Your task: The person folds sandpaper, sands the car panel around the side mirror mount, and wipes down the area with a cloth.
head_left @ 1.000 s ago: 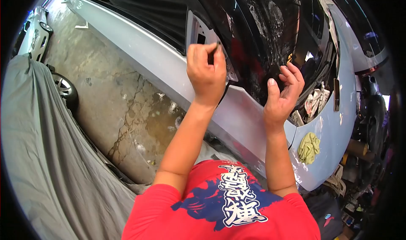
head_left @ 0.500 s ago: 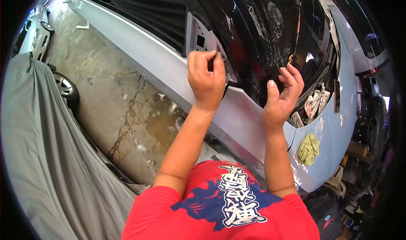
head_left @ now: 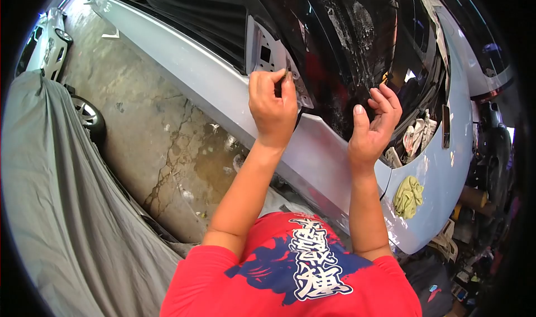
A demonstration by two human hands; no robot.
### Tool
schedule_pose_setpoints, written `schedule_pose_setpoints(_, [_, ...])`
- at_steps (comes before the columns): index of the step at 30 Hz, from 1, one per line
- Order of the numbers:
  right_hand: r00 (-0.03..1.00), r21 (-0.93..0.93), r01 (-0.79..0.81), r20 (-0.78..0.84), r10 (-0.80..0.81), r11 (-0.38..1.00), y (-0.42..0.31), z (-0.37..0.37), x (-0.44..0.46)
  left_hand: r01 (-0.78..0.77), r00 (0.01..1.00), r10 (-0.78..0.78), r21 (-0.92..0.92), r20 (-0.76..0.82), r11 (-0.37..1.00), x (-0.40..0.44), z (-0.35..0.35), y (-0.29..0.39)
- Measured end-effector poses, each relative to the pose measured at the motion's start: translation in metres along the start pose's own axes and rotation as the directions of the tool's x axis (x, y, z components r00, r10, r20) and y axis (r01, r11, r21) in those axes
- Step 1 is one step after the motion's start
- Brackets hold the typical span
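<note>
My left hand (head_left: 272,107) is raised over the silver-blue car's front door, its thumb and forefinger nearly meeting in a pinch. Something small and dark shows at those fingertips, too small to name. Just beyond them is the bare mirror mount (head_left: 268,53), a triangular panel with holes at the front corner of the door window. My right hand (head_left: 375,131) hangs in front of the dark windshield (head_left: 357,43), above the fender, with fingers loosely curled and apart and nothing in them. White smears mark the windshield.
A yellow-green cloth (head_left: 408,197) lies on the hood (head_left: 438,166). Crumpled paper (head_left: 416,135) sits at the base of the windshield. To the left, a grey cover (head_left: 72,194) drapes another vehicle beside the cracked, wet concrete floor (head_left: 162,116). Clutter fills the right side.
My left hand has dipped very slightly, still pinching near the mirror mount. My right hand has stayed almost in place.
</note>
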State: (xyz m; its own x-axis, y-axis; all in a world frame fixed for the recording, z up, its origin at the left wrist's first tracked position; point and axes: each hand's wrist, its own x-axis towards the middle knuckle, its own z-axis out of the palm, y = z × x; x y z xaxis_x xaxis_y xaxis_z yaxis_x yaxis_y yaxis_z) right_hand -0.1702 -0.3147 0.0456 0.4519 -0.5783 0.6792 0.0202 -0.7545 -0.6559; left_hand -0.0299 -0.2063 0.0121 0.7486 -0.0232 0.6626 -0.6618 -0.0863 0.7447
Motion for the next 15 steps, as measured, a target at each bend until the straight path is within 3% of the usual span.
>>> schedule_pose_setpoints(5, [1.0, -0.032, -0.009, 0.006, 0.009, 0.999, -0.007, 0.003, 0.003, -0.049, 0.999, 0.05, 0.027, -0.018, 0.998, 0.028, 0.002, 0.004])
schedule_pose_setpoints(8, [1.0, -0.018, -0.014, -0.004, 0.014, 1.0, -0.006, 0.002, 0.003, 0.074, 0.993, -0.073, 0.002, -0.089, 0.997, 0.047, -0.015, 0.012])
schedule_pose_setpoints(9, [1.0, -0.012, -0.018, -0.004, 0.018, 1.0, -0.006, 0.002, 0.004, 0.05, 0.995, -0.047, 0.036, -0.083, 0.998, 0.046, -0.026, 0.01])
schedule_pose_setpoints(12, [0.999, 0.005, -0.04, -0.016, 0.04, 0.999, -0.01, 0.003, 0.004, 0.131, 0.987, -0.138, 0.087, 0.083, 0.988, 0.034, -0.059, 0.014])
schedule_pose_setpoints(15, [0.998, 0.016, -0.052, -0.037, 0.052, 0.999, -0.012, 0.002, 0.005, 0.274, 0.894, -0.277, 0.059, 0.351, 0.96, 0.017, -0.073, 0.007])
